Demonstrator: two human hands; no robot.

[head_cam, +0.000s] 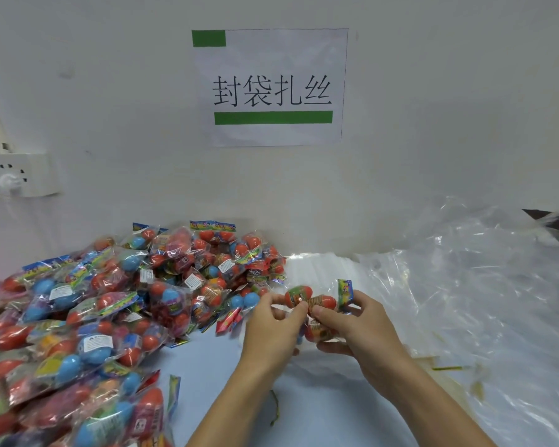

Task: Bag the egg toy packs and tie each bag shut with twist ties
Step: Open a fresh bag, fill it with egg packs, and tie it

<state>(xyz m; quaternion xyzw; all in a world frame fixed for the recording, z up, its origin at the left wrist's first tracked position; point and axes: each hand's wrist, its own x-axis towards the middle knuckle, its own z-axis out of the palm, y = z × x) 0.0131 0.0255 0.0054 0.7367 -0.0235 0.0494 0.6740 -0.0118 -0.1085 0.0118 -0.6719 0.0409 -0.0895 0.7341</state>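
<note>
Centre of frame: left hand (273, 324) and right hand (352, 327), fingers curled, pinching one egg toy pack (313, 306). Heaped packs (94, 317) at lower left; clear bags (465, 285) at right

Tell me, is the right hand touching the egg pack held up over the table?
Touching. The head view shows the right hand gripping the egg pack, fingers curled around its right end.

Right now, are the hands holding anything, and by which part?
Both hands hold one egg toy pack. The left hand pinches its left end at an orange egg; the right hand grips the right side, near the printed header card.
</note>
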